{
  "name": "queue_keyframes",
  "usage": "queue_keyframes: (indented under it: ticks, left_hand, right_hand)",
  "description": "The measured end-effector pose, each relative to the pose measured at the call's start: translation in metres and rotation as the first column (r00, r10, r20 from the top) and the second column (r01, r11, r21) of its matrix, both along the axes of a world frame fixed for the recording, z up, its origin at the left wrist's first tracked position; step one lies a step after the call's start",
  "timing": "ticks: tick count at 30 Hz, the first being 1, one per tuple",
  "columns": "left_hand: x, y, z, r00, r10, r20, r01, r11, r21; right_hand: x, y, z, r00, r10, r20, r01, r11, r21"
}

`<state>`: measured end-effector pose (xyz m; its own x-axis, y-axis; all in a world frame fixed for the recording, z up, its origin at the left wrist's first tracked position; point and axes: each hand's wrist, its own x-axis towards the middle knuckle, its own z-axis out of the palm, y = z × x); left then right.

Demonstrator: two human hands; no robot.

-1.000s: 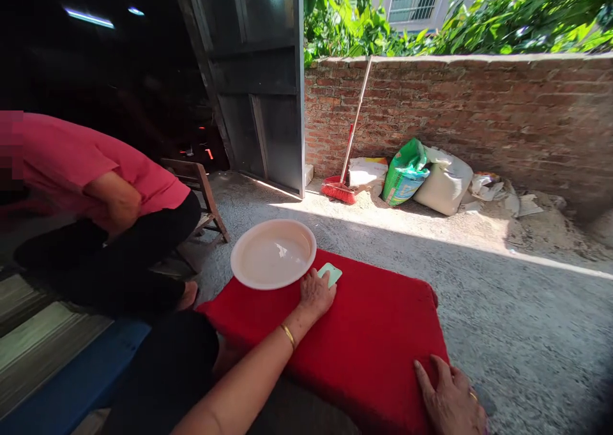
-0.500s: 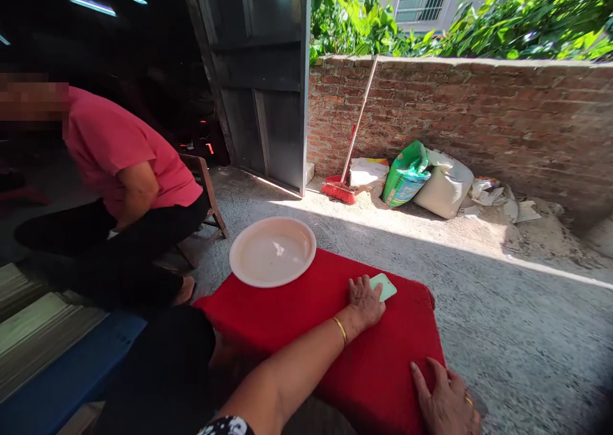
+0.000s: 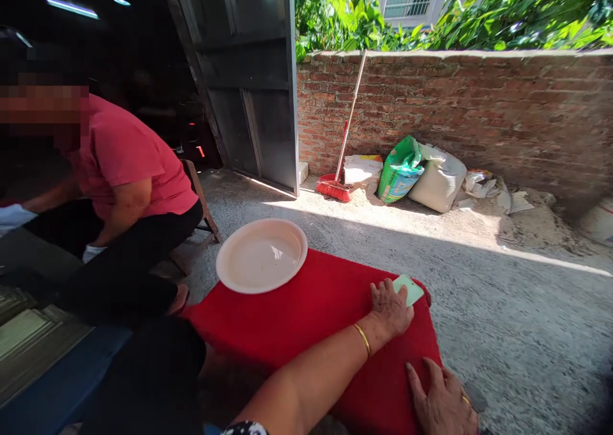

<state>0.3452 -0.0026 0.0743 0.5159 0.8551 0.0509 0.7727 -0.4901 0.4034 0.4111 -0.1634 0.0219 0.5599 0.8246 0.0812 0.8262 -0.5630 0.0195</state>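
My left hand (image 3: 391, 308), with a gold bracelet at the wrist, grips a flat pale green plastic scraper (image 3: 412, 290). Its thumb lies on top of the scraper, and part of the piece is hidden under the hand. Both rest low against the red cloth (image 3: 306, 313) near its far right corner. At the right edge of the cloth, my right hand (image 3: 445, 393) lies palm down with its fingers apart and a ring on one finger. It holds nothing that I can see.
A pale round basin (image 3: 261, 259) stands at the cloth's far left corner. To the left sits a person in a pink shirt (image 3: 129, 154), wearing white gloves. Beyond are a metal door (image 3: 249, 83), a red broom (image 3: 335, 191), sacks (image 3: 438, 179) and a brick wall (image 3: 502, 115).
My left hand and the scraper have slid right towards the cloth's far right corner. My right hand stays at the edge. The other person's gloved hands have come into view.
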Motion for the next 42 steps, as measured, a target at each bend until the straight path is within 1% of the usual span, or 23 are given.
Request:
queue_keyframes:
  ticks: [2, 3, 5, 7, 9, 12, 14, 15, 17, 19, 21, 23, 25, 26, 27, 29, 31, 34, 36, 37, 39, 40, 42]
  left_hand:
    - [0.020, 0.000, -0.001, 0.998, -0.056, -0.008, 0.056, 0.998, -0.005]
    - [0.022, 0.003, -0.002, 0.997, -0.068, -0.025, 0.067, 0.998, -0.005]
    - [0.009, 0.015, -0.001, 0.997, -0.043, -0.068, 0.043, 0.999, -0.002]
    - [-0.024, 0.033, 0.001, 0.993, 0.048, -0.108, -0.048, 0.999, 0.004]
    - [-0.069, 0.051, 0.004, 0.973, 0.183, -0.142, -0.182, 0.983, 0.017]
    - [-0.136, 0.071, 0.010, 0.905, 0.383, -0.186, -0.383, 0.923, 0.037]
    - [-0.160, 0.076, 0.014, 0.867, 0.458, -0.196, -0.458, 0.888, 0.047]
    - [-0.163, 0.074, 0.016, 0.858, 0.476, -0.195, -0.476, 0.878, 0.050]
    - [-0.150, 0.064, 0.017, 0.863, 0.471, -0.182, -0.470, 0.881, 0.052]
    - [-0.116, 0.045, 0.014, 0.902, 0.403, -0.153, -0.401, 0.915, 0.046]
    - [-0.072, 0.021, 0.008, 0.961, 0.257, -0.099, -0.254, 0.966, 0.041]
    - [-0.031, -0.001, 0.000, 0.994, 0.094, -0.047, -0.092, 0.995, 0.045]
    - [-0.006, -0.014, -0.007, 0.999, -0.029, -0.035, 0.030, 0.999, 0.034]
    - [-0.001, -0.015, -0.009, 0.997, -0.059, -0.040, 0.060, 0.998, 0.029]
    - [-0.003, -0.013, -0.010, 0.997, -0.061, -0.048, 0.062, 0.998, 0.028]
    - [-0.025, 0.000, -0.009, 0.996, 0.019, -0.084, -0.016, 0.999, 0.028]
    - [-0.066, 0.019, -0.004, 0.976, 0.166, -0.138, -0.164, 0.986, 0.026]
    - [-0.135, 0.046, 0.006, 0.918, 0.342, -0.201, -0.340, 0.939, 0.046]
    - [-0.168, 0.056, 0.010, 0.880, 0.417, -0.228, -0.414, 0.908, 0.063]
    - [-0.176, 0.058, 0.011, 0.866, 0.440, -0.235, -0.436, 0.897, 0.071]
    - [-0.174, 0.056, 0.011, 0.860, 0.452, -0.238, -0.446, 0.891, 0.081]
    - [-0.164, 0.053, 0.011, 0.866, 0.442, -0.234, -0.435, 0.897, 0.083]
    - [-0.130, 0.043, 0.010, 0.899, 0.384, -0.211, -0.377, 0.923, 0.077]
  right_hand:
    - [0.002, 0.000, 0.001, 1.000, 0.004, -0.015, -0.004, 1.000, -0.002]
    - [0.003, 0.000, 0.001, 1.000, 0.008, -0.024, -0.008, 1.000, 0.001]
    - [0.004, 0.000, 0.002, 0.999, 0.016, -0.038, -0.016, 1.000, 0.003]
    - [0.003, 0.001, 0.003, 0.999, 0.014, -0.042, -0.014, 1.000, 0.003]
    - [0.001, 0.001, 0.004, 0.999, 0.004, -0.036, -0.004, 1.000, 0.007]
    - [-0.004, 0.002, 0.005, 1.000, -0.007, -0.017, 0.008, 1.000, 0.024]
    - [-0.006, 0.003, 0.004, 1.000, -0.012, 0.013, 0.011, 0.999, 0.036]
    - [-0.007, 0.003, 0.004, 1.000, -0.013, 0.027, 0.012, 0.999, 0.040]
    - [-0.007, 0.003, 0.003, 0.999, -0.013, 0.042, 0.011, 0.999, 0.043]
    - [-0.007, 0.003, 0.002, 0.999, -0.014, 0.039, 0.013, 0.999, 0.042]
    - [-0.005, 0.002, 0.002, 0.999, -0.015, 0.031, 0.013, 0.999, 0.039]
    - [-0.003, 0.002, 0.000, 1.000, -0.005, 0.025, 0.005, 0.999, 0.033]
    - [-0.001, 0.001, -0.001, 1.000, 0.006, 0.021, -0.006, 1.000, 0.027]
    - [0.000, 0.001, -0.002, 1.000, 0.006, 0.017, -0.007, 1.000, 0.028]
    - [0.001, 0.001, -0.003, 1.000, 0.003, 0.010, -0.003, 1.000, 0.031]
    - [0.002, 0.002, -0.005, 1.000, -0.008, -0.006, 0.009, 0.999, 0.044]
    - [0.001, 0.002, -0.006, 1.000, -0.016, -0.023, 0.017, 0.998, 0.055]
    - [-0.002, 0.003, -0.005, 1.000, -0.016, -0.018, 0.017, 0.997, 0.073]
    - [-0.005, 0.002, -0.004, 1.000, -0.013, 0.007, 0.013, 0.996, 0.087]
    - [-0.006, 0.002, -0.004, 1.000, -0.011, 0.023, 0.009, 0.996, 0.091]
    - [-0.006, 0.002, -0.004, 0.999, -0.009, 0.044, 0.005, 0.996, 0.091]
    - [-0.006, 0.002, -0.004, 0.999, -0.006, 0.046, 0.002, 0.996, 0.089]
    - [-0.005, 0.001, -0.005, 0.999, 0.004, 0.037, -0.007, 0.996, 0.084]
